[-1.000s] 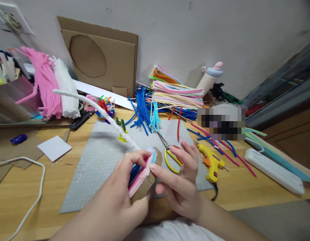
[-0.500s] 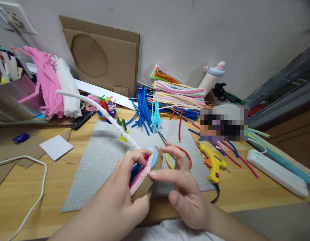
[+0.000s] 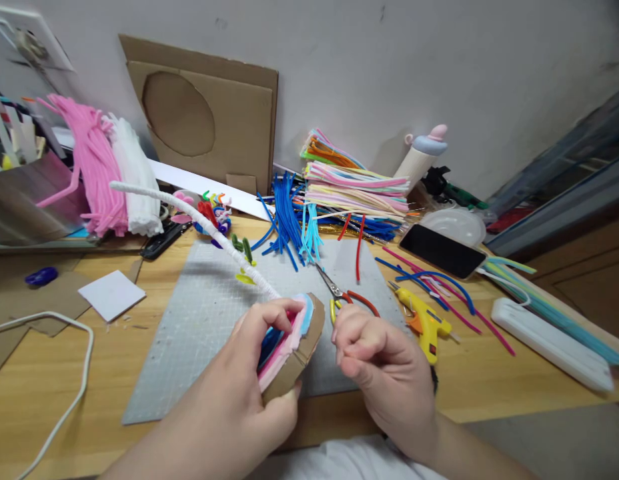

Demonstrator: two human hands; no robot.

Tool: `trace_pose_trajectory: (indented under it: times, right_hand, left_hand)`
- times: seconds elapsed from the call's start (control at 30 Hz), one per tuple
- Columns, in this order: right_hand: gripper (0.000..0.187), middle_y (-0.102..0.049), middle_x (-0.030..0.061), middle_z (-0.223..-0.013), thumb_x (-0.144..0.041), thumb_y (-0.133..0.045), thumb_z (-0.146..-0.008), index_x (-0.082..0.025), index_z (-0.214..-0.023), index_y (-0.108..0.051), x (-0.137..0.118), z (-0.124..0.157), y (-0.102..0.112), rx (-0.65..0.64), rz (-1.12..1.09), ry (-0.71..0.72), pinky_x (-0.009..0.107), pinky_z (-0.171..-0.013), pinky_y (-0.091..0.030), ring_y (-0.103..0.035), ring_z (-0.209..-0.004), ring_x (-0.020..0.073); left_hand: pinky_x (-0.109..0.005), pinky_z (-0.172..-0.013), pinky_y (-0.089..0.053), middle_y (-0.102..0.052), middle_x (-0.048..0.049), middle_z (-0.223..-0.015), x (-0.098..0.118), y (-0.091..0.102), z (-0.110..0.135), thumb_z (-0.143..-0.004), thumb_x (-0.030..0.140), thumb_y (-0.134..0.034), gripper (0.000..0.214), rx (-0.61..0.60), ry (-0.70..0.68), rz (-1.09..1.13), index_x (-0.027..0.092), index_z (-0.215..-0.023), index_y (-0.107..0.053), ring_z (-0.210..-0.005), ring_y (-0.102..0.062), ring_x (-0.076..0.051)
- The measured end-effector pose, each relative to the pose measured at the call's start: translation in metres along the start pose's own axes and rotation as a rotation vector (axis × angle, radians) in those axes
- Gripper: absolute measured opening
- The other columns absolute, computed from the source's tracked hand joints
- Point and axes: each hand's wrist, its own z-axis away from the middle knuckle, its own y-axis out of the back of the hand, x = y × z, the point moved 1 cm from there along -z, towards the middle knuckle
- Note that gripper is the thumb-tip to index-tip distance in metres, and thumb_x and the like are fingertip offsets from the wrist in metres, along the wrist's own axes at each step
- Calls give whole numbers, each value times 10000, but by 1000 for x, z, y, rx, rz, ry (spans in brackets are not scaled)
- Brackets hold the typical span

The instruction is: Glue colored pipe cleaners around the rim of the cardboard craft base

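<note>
My left hand (image 3: 234,407) is closed round a cardboard disc (image 3: 312,333) whose face is covered with coiled pink and blue pipe cleaners. A long white pipe cleaner (image 3: 189,213) runs from the disc up and to the left. My right hand (image 3: 384,373) is curled into a fist just right of the disc, its fingers wrapped over the yellow and red handles of the scissors (image 3: 334,290), whose blades point away over the grey cutting mat (image 3: 199,313).
A yellow glue gun (image 3: 424,320) lies right of the scissors. Behind are a phone (image 3: 442,250), loose blue pipe cleaners (image 3: 287,220) and pink and white bundles (image 3: 94,167). A white power strip (image 3: 549,343) lies at the right, a white cable (image 3: 64,387) at the left.
My right hand left the disc's edge, reached to the scissors and closed its fingers over the handles. My left hand kept the disc in place.
</note>
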Motion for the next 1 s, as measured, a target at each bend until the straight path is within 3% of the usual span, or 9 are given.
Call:
trace_pose_trajectory:
  times: [0.2,0.33,0.4,0.5,0.6,0.73,0.8,0.9,1.0]
  right_hand:
    - [195,-582,-43,-615,-288,-697,-855,-220,-721,-571,-1,-4,3,91,-68,-35,312,-692,-421,-518,-630,134]
    - [177,-633,-19,-672,-276,-553,-953,-233,-818,-660,-1,-8,6,132,63,-22,316,-759,-442,-565,-690,143]
    - [212,-671,7,-809,-236,-499,-975,-247,-897,-695,-3,-8,6,92,212,-5,312,-816,-447,-602,-825,153]
    - [119,-651,39,-1006,-225,-594,-915,-251,-972,-696,-8,-9,3,-32,417,26,326,-880,-445,-594,-991,183]
    - [89,-611,39,-1010,-239,-685,-848,-248,-937,-684,-13,-10,0,-106,501,54,345,-871,-450,-588,-984,196]
    - [38,-604,22,-919,-220,-641,-881,-238,-859,-665,-22,-16,-2,-180,604,68,349,-835,-425,-576,-896,177]
    - [112,-591,13,-843,-258,-592,-915,-223,-815,-629,-29,-16,-1,-311,554,67,347,-813,-421,-568,-839,166]
    - [268,-541,-10,-704,-366,-466,-970,-226,-751,-530,-43,-11,2,-487,279,72,336,-750,-453,-564,-729,150]
    - [395,-473,-40,-550,-479,-419,-966,-240,-652,-443,-60,-3,11,-353,169,26,337,-693,-481,-531,-561,138]
  left_hand:
    - [-378,-1028,-419,-414,-6,-1430,1,1,1,-764,134,-511,416,-9,24,-26,318,-1103,-356,-1248,-480,-192]
    - [-377,-1025,-426,-435,-3,-1415,2,0,1,-755,126,-513,440,1,21,-48,322,-1118,-359,-1247,-487,-194]
    - [-378,-1029,-426,-430,-10,-1421,2,-1,1,-755,120,-512,459,3,13,-48,322,-1136,-356,-1256,-483,-194]
    - [-387,-1016,-442,-446,-37,-1408,3,-1,1,-760,128,-508,430,13,-17,-41,303,-1129,-372,-1247,-498,-204]
    - [-401,-986,-469,-475,-60,-1379,4,-2,0,-765,143,-506,392,29,-38,-47,284,-1111,-391,-1218,-527,-217]
    - [-405,-976,-481,-491,-73,-1364,4,-4,0,-768,146,-509,386,44,-47,-47,273,-1117,-403,-1198,-547,-220]
    - [-402,-983,-479,-503,-73,-1353,3,-4,1,-765,154,-524,389,47,-52,-43,270,-1118,-409,-1198,-548,-220]
    - [-401,-997,-470,-504,-62,-1358,4,-3,2,-736,135,-527,397,51,-60,-50,268,-1095,-418,-1212,-537,-221]
    - [-408,-1001,-468,-495,-52,-1375,4,-2,2,-713,113,-505,458,50,-66,-92,276,-1130,-406,-1216,-531,-218]
